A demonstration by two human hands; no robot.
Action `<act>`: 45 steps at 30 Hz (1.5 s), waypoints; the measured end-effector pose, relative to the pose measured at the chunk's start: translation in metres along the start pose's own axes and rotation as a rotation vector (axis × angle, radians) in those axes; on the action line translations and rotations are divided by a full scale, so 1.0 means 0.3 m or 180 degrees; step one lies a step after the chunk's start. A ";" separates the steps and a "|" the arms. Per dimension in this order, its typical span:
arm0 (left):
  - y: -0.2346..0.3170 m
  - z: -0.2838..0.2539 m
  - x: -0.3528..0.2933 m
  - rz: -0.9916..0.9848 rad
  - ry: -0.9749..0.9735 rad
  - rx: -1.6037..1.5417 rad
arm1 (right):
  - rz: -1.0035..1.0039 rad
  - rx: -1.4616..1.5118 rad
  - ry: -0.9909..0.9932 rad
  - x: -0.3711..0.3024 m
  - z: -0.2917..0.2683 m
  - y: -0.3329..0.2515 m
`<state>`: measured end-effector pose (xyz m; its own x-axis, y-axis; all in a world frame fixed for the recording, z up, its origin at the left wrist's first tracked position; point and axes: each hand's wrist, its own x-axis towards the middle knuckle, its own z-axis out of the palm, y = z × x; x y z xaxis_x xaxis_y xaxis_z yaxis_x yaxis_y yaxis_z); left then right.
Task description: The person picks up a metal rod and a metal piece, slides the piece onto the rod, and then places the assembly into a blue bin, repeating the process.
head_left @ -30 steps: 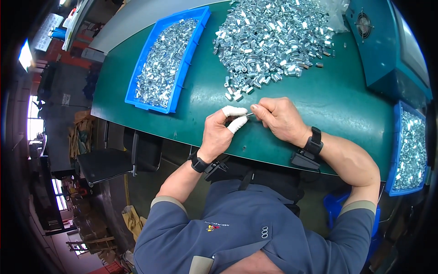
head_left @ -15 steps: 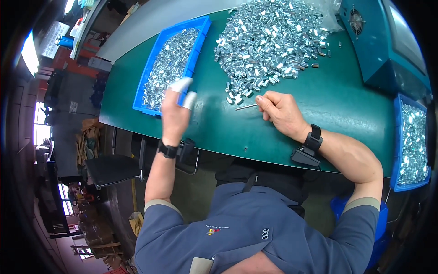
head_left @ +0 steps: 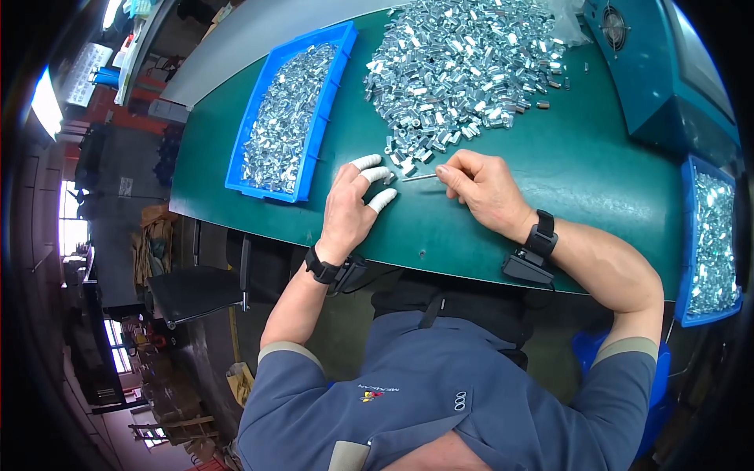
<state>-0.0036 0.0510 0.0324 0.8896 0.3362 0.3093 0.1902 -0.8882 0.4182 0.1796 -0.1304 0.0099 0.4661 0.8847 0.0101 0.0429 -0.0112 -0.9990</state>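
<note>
My right hand (head_left: 488, 192) pinches a thin metal rod (head_left: 419, 177), its free end pointing left just below the near edge of a big heap of small silver metal sleeves (head_left: 471, 71). Close to that free end is my left hand (head_left: 351, 206), with white covers on the thumb and two fingers. Its thumb stands apart from the curved fingers. A small metal sleeve (head_left: 389, 179) shows right at the left fingertips; whether they touch it is hard to make out. Several sleeves lie loose at the heap's near tip, close to the rod.
On the green table (head_left: 259, 216), left of the heap, sits a blue tray (head_left: 316, 133) filled with sleeves. Another blue tray (head_left: 685, 267) of silver pieces is at the far right. A teal machine (head_left: 660, 94) stands at the back right. A black chair (head_left: 192, 294) is at the left.
My left hand has moved right, from the edge of the left blue tray to beside the rod's free end. My right hand keeps its pinch on the rod, nearly in place.
</note>
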 end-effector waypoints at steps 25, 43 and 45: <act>0.111 0.044 0.016 0.0021 0.0163 -0.1042 | -0.0088 -0.0362 -0.0232 -0.009 -0.003 -0.013; 0.077 -0.038 0.016 0.0124 0.0313 -0.0487 | -0.0138 -0.0061 0.0099 -0.008 0.003 -0.012; -0.018 -0.093 0.019 -0.0123 0.0595 -0.0362 | -0.0173 -0.0025 0.0080 -0.005 0.003 -0.004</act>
<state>-0.0112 0.0664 0.0556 0.7881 0.4309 0.4396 0.1652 -0.8360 0.5233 0.1780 -0.1312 0.0111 0.4848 0.8721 0.0656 0.0756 0.0329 -0.9966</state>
